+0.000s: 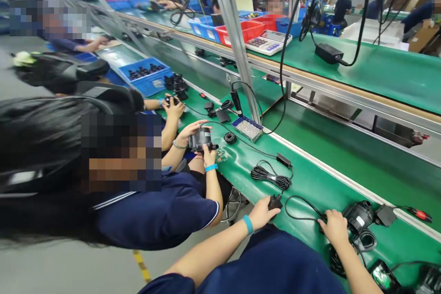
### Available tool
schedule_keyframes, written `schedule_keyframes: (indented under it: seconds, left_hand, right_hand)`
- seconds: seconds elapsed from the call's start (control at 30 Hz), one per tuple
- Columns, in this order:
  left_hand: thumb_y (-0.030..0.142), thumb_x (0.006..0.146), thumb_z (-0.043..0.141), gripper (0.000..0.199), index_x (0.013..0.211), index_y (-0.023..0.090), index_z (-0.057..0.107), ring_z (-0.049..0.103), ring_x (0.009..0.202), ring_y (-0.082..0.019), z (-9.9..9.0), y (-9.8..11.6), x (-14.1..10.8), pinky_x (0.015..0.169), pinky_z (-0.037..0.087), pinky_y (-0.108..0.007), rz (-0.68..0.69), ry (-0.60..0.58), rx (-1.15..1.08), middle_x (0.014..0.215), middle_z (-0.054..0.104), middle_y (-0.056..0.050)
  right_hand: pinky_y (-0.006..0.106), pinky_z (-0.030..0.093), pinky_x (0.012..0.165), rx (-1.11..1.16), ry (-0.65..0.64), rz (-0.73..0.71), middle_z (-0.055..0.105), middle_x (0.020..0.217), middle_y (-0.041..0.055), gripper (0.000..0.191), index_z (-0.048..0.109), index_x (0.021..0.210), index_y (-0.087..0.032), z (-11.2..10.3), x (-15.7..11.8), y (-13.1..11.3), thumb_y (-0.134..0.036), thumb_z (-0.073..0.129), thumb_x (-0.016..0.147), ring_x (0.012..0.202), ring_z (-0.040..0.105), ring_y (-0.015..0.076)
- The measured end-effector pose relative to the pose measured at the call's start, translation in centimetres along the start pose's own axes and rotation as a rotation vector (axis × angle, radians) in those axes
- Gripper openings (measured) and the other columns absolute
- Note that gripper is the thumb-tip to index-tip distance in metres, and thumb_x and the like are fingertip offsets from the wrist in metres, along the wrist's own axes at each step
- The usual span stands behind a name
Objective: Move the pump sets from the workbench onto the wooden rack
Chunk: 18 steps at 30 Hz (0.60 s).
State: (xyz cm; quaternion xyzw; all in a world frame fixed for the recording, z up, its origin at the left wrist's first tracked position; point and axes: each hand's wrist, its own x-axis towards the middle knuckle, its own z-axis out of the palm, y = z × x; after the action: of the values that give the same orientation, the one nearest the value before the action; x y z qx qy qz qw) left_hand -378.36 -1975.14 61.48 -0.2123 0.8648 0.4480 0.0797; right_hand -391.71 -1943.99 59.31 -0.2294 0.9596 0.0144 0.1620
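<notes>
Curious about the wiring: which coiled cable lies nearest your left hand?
The black coil just beyond the left hand; other coils lie by the right forearm or farther along the bench.

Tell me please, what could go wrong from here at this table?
The left hand holds a small black plastic plug near the front edge of the green table; it might drop off if released there. The coiled black cable just beyond could tangle if pulled. The right hand, close to the rounded black pump-like device, might nudge it.
</notes>
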Motion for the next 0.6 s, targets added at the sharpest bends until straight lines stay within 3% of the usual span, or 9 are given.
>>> schedule_keyframes:
  seconds: [0.07,0.13,0.17,0.27,0.33,0.37,0.47,0.53,0.6]
  left_hand:
    - [0.051,0.089,0.057,0.034,0.086,0.017,0.058,0.060,0.078,-0.021,-0.4,2.4,-0.7,0.075,0.050,-0.035,-0.059,0.089,-0.155,0.082,0.065,-0.004]
    - [0.051,0.091,0.053,0.036,0.087,0.016,0.060,0.059,0.077,-0.020,-0.4,5.0,-1.2,0.073,0.049,-0.034,-0.125,0.156,-0.269,0.082,0.066,-0.005]
    - [0.049,0.090,0.055,0.035,0.088,0.015,0.061,0.059,0.077,-0.020,-0.3,6.2,-1.4,0.073,0.049,-0.033,-0.147,0.174,-0.300,0.083,0.066,-0.005]
    - [0.042,0.088,0.058,0.029,0.093,0.014,0.063,0.059,0.078,-0.019,0.5,9.2,-1.9,0.073,0.049,-0.033,-0.156,0.181,-0.318,0.085,0.067,-0.005]
    - [0.037,0.086,0.059,0.026,0.094,0.013,0.064,0.058,0.075,-0.020,1.1,10.6,-2.5,0.071,0.048,-0.033,-0.152,0.157,-0.293,0.084,0.067,-0.005]
    - [0.035,0.086,0.059,0.024,0.093,0.013,0.064,0.058,0.075,-0.020,1.4,11.2,-2.9,0.071,0.048,-0.034,-0.141,0.135,-0.276,0.083,0.066,-0.006]
    - [0.029,0.083,0.060,0.026,0.102,0.012,0.064,0.061,0.085,-0.023,1.9,12.7,-4.0,0.078,0.050,-0.037,0.005,0.053,-0.271,0.095,0.068,-0.009]
    - [0.025,0.080,0.063,0.037,0.115,0.013,0.062,0.062,0.094,-0.024,1.8,13.2,-4.6,0.085,0.050,-0.038,0.134,-0.011,-0.294,0.108,0.068,-0.011]
    - [0.025,0.078,0.066,0.041,0.118,0.014,0.062,0.062,0.094,-0.024,1.5,13.4,-5.0,0.085,0.050,-0.038,0.184,-0.082,-0.288,0.108,0.068,-0.010]
  right_hand:
    - [0.050,0.045,0.093,0.127,0.074,0.024,0.064,0.113,0.0191,0.035,0.068,0.112,-0.012,-0.3,0.5,0.3,-0.038,0.057,0.091,0.110,0.057,0.0369]
    - [0.051,0.043,0.099,0.455,0.115,-0.018,0.065,0.117,0.0197,0.047,0.068,0.111,-0.012,-0.9,0.9,-0.9,-0.052,0.058,0.088,0.113,0.057,0.0376]
    - [0.050,0.043,0.102,0.669,0.074,-0.055,0.066,0.117,0.0192,0.055,0.069,0.109,-0.013,-1.4,1.0,-1.9,-0.062,0.059,0.085,0.113,0.058,0.0369]
    - [0.044,0.047,0.098,1.292,-0.334,-0.033,0.069,0.111,0.0155,0.077,0.069,0.113,-0.016,-3.9,0.7,-6.3,-0.083,0.055,0.079,0.103,0.064,0.0311]
    - [0.040,0.051,0.090,1.595,-0.635,0.068,0.071,0.109,0.0132,0.084,0.068,0.118,-0.017,-6.1,0.4,-9.0,-0.089,0.052,0.078,0.097,0.067,0.0277]
    - [0.038,0.051,0.087,1.706,-0.705,0.107,0.071,0.106,0.0121,0.083,0.069,0.117,-0.016,-7.0,0.4,-10.1,-0.088,0.056,0.077,0.096,0.067,0.0263]
    - [0.030,0.051,0.081,1.852,-0.620,0.137,0.071,0.095,0.0081,0.066,0.072,0.103,-0.014,-9.2,0.6,-11.5,-0.069,0.082,0.068,0.090,0.065,0.0219]
    - [0.026,0.050,0.073,1.861,-0.518,0.183,0.070,0.082,0.0051,0.055,0.072,0.090,-0.013,-9.9,0.8,-11.1,-0.055,0.092,0.061,0.079,0.063,0.0180]
    - [0.025,0.049,0.066,1.882,-0.472,0.248,0.067,0.074,0.0029,0.050,0.069,0.080,-0.012,-10.2,0.6,-10.1,-0.048,0.095,0.058,0.069,0.059,0.0152]
